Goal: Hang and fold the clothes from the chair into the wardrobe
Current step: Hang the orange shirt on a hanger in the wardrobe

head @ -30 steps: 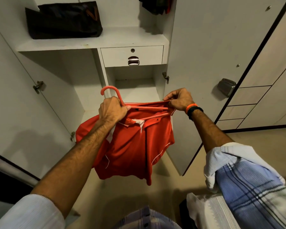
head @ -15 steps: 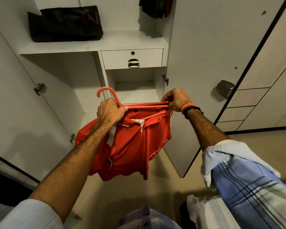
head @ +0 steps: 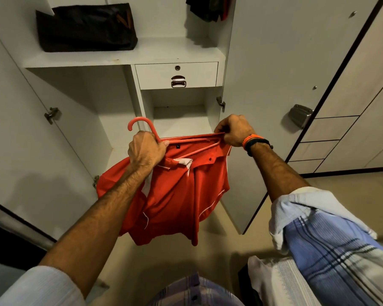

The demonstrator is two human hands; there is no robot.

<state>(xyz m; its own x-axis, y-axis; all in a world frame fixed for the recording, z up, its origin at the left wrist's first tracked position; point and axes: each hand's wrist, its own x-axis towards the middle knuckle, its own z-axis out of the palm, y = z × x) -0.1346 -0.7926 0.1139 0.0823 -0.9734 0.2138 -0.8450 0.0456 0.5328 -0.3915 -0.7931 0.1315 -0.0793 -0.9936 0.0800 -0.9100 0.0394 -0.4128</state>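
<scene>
Nearest the camera, folded cloth hangs over the person's right forearm: a blue plaid garment (head: 332,246) with white fabric under it. Both forearms reach forward and up toward the open wardrobe (head: 124,56).

Between the hands hangs a red polo shirt (head: 177,195), held in the air in front of the wardrobe's lower compartments, its hem dangling above the floor (head: 241,228). A salmon-coloured plastic hanger (head: 142,127) sits partly inside the shirt's neck; its hook curves up and to the left above the left hand. The left hand (head: 145,151) has its grip clenched around the hanger's neck together with the collar fabric. The right hand (head: 234,130), wearing an orange and a black wristband (head: 253,141), pinches the shirt's shoulder edge at the hanger's right end, pulling the fabric taut along the hanger arm.

Behind them stands the wardrobe with both doors swung open. A closed drawer (head: 176,75) with a metal handle sits under the shelf. On the shelf, to the left, rests a dark bag (head: 86,27). Dark clothes (head: 208,7) hang at the top edge.
</scene>
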